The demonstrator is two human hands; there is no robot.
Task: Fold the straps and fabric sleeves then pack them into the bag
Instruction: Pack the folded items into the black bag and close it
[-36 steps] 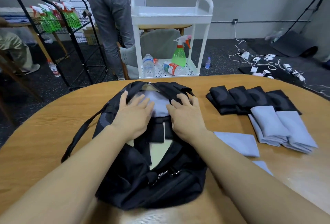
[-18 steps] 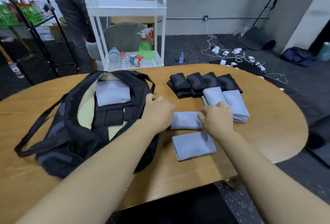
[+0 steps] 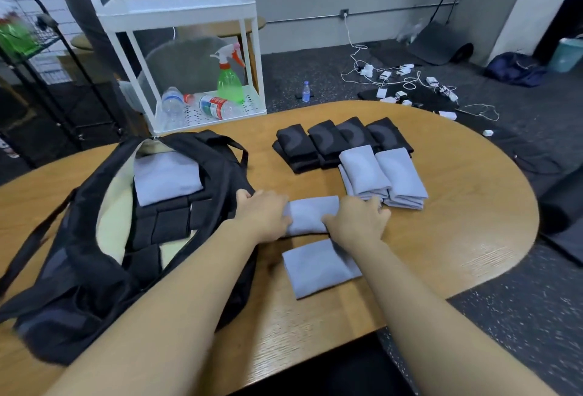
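Grey sleeve: folded grey fabric sleeve (image 3: 310,214) is lying on the oval wooden table (image 3: 457,222), just right of the open black fabric bag (image 3: 79,285).
Left hand: my left hand (image 3: 263,214) is gripping its left end, fingers curling round it.
Right hand: my right hand (image 3: 358,220) is gripping its right end.
Bag: is holding one folded grey piece (image 3: 165,178) atop black straps (image 3: 167,220).
Waiting: four black folded sleeves (image 3: 340,140), two grey stacks (image 3: 383,174), one flat grey sleeve (image 3: 318,266) nearer me.

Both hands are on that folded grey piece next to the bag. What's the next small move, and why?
Probably lift the folded grey fabric sleeve and carry it left into the open black bag. The left hand and right hand grip its two ends, and the bag's mouth gapes beside it, with a grey folded piece and black straps already inside.
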